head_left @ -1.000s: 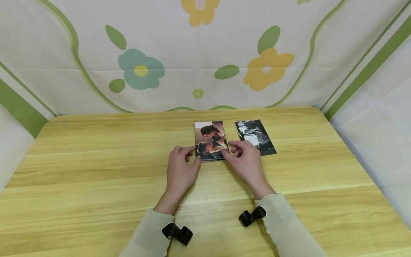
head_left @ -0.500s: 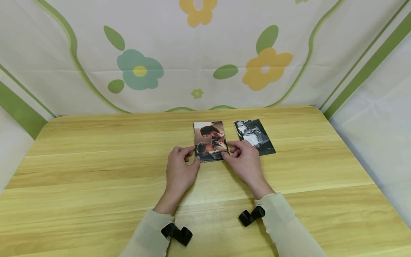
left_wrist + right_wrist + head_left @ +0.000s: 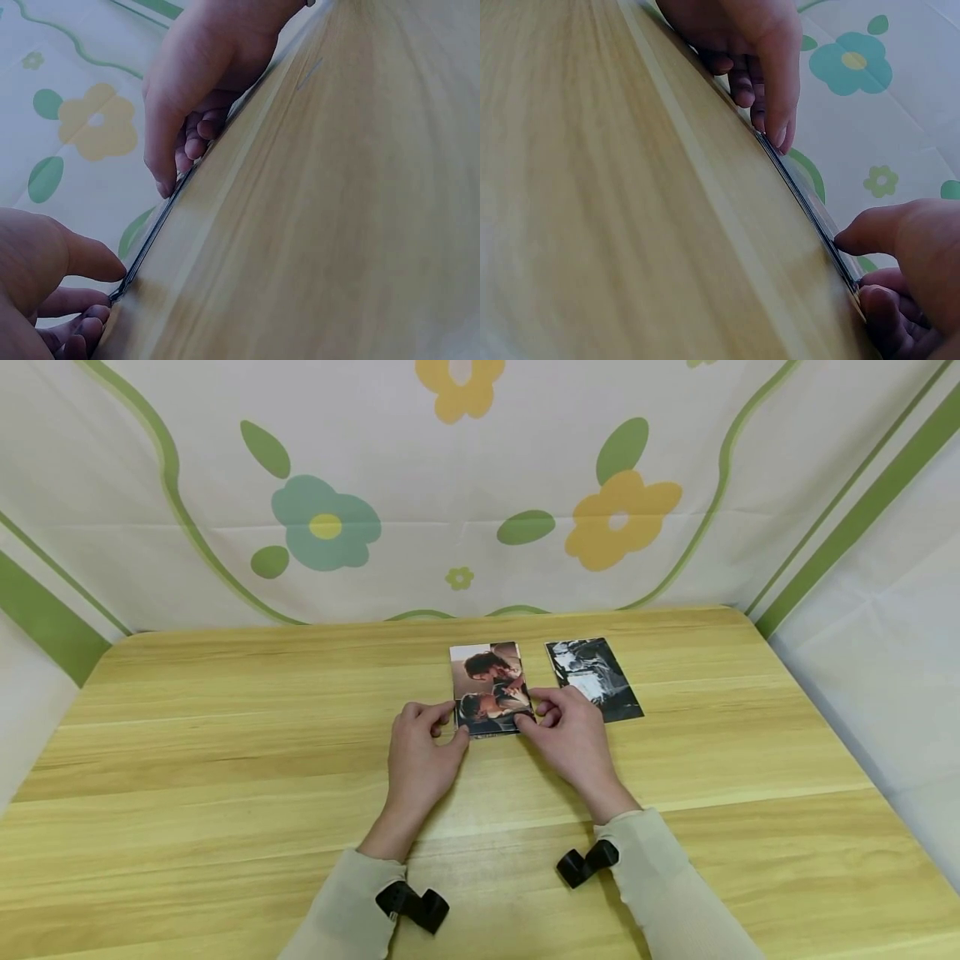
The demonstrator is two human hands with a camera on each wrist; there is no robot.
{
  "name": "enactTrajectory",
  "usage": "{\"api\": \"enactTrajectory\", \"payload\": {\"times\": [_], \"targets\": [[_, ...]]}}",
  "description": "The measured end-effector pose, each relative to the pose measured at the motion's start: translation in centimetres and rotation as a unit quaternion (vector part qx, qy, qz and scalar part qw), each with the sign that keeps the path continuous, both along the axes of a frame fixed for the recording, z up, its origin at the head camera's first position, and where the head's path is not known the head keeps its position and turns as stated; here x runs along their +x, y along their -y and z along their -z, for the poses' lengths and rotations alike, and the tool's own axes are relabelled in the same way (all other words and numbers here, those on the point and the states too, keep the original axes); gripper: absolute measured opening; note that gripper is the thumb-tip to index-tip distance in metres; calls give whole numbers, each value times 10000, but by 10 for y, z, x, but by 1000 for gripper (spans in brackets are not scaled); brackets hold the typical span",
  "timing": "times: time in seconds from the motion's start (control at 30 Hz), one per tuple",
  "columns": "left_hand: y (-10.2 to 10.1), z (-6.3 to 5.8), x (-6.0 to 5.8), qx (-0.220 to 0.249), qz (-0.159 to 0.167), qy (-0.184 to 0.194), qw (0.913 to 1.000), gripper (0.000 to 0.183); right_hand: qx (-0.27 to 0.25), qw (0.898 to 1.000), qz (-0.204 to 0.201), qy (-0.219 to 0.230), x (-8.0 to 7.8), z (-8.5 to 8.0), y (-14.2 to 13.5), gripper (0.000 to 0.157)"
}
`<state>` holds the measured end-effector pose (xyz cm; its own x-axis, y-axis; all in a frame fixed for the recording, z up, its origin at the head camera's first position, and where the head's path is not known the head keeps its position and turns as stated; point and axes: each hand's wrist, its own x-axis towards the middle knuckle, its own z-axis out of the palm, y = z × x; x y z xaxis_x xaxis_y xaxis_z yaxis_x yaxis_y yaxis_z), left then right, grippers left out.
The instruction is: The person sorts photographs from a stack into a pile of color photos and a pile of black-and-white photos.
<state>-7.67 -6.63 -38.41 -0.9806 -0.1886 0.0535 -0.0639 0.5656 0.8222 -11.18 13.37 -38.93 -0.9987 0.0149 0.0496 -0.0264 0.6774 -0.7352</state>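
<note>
A small stack of photos (image 3: pixel 486 675) lies on the table, its top print a colour picture of two people. Fingers of my left hand (image 3: pixel 422 756) grip its left edge, thumb at the lower left corner. My right hand (image 3: pixel 576 739) holds the right edge, with the thumb over the lower right corner. Both wrist views catch the stack side-on as thin dark layers (image 3: pixel 154 229), loosely squared, with a hand at either end. A darker print peeks out under the bottom edge. Another photo (image 3: pixel 611 681), black and white, lies tilted just right of the stack, partly behind my right hand.
The wood-grain table (image 3: pixel 225 777) stretches out on both sides. A white cloth with printed flowers (image 3: pixel 326 522) hangs along the back edge, and more cloth closes off the sides. Black wrist straps (image 3: pixel 412 906) sit over the pale sleeves.
The top of the stack has shifted very slightly left between my hands. Both hands keep their hold in nearly the same place.
</note>
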Motion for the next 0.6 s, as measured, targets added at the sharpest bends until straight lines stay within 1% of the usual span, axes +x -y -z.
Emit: {"api": "enactTrajectory", "payload": {"times": [0.6], "targets": [[0,1,0,69,17,-119,9999,37,-19,10000,-13,-59,-1,2,0,42]]}}
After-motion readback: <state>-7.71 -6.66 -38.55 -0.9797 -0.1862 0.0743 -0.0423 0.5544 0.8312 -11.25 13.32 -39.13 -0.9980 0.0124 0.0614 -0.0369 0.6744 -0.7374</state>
